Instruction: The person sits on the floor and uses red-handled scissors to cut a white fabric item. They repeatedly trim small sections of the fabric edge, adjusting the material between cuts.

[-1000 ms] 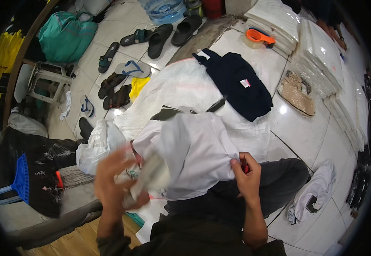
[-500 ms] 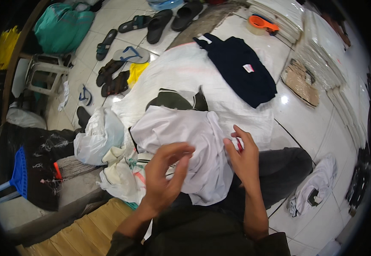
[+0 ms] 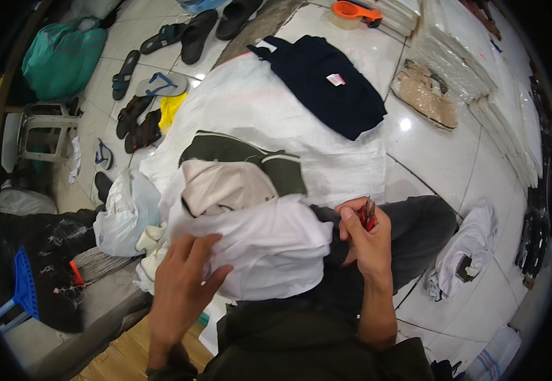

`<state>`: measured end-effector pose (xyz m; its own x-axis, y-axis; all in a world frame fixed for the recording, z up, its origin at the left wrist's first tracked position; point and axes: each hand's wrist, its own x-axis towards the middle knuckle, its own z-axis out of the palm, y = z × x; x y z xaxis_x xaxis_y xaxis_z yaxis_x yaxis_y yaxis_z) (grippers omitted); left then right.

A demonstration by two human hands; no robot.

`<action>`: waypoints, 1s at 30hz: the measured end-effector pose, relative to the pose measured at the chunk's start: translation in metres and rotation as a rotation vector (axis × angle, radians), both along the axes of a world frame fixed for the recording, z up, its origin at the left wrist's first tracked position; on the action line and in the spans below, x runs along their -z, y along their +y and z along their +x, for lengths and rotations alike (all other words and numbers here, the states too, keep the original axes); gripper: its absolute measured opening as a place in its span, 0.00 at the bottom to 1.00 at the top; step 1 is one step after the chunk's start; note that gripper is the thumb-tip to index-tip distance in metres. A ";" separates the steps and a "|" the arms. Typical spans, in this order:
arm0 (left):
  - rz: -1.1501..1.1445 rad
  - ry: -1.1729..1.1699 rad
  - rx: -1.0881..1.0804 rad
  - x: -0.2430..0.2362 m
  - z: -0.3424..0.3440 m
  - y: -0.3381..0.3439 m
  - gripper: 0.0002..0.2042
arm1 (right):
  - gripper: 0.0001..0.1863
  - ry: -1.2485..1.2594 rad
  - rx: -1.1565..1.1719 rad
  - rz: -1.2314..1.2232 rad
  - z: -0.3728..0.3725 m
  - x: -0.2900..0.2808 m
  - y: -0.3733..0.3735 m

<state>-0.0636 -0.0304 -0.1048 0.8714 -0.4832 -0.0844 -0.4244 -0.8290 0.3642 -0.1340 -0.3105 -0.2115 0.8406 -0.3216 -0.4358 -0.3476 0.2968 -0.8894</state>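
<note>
My left hand (image 3: pixel 187 279) rests on a crumpled white garment (image 3: pixel 269 247) in my lap, fingers bent and apart, thumb out to the right. My right hand (image 3: pixel 365 238), just right of the garment, is closed on small red-handled snips (image 3: pixel 369 213), blades upward. A beige piece of cloth (image 3: pixel 225 184) lies folded over the top of the white one, with dark olive fabric (image 3: pixel 285 171) beyond it on a white woven sheet (image 3: pixel 244 95). A navy folded garment (image 3: pixel 320 82) with a small label lies farther forward on that sheet.
Sandals (image 3: pixel 196 38) and a green sack (image 3: pixel 60 60) are at upper left. A plastic bag (image 3: pixel 123 216) and blue dustpan (image 3: pixel 25 282) are left. At right are wrapped stacks (image 3: pixel 457 44), a beige package (image 3: pixel 425 95), an orange tape dispenser (image 3: pixel 352 14) and a white bundle (image 3: pixel 463 247).
The white garment is rearranged, with beige cloth now showing on top. My left hand has moved left and down onto it. My right hand has closed around the snips, now upright.
</note>
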 end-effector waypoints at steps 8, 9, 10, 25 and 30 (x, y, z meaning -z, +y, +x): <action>-0.241 0.013 -0.006 0.055 -0.041 -0.082 0.15 | 0.14 0.087 -0.169 -0.154 -0.007 0.007 0.008; -0.235 -0.001 -0.027 0.063 -0.039 -0.085 0.15 | 0.13 0.118 -0.165 -0.175 -0.008 0.009 0.007; -0.227 -0.017 -0.045 0.071 -0.035 -0.087 0.15 | 0.12 0.068 -0.125 -0.188 -0.007 0.011 0.006; -0.468 0.727 -0.171 0.056 -0.018 -0.060 0.11 | 0.10 -0.106 0.078 -0.270 0.010 0.008 0.002; -0.665 1.239 -0.391 0.051 -0.008 -0.051 0.12 | 0.12 -0.063 -0.017 -0.408 0.020 0.000 0.011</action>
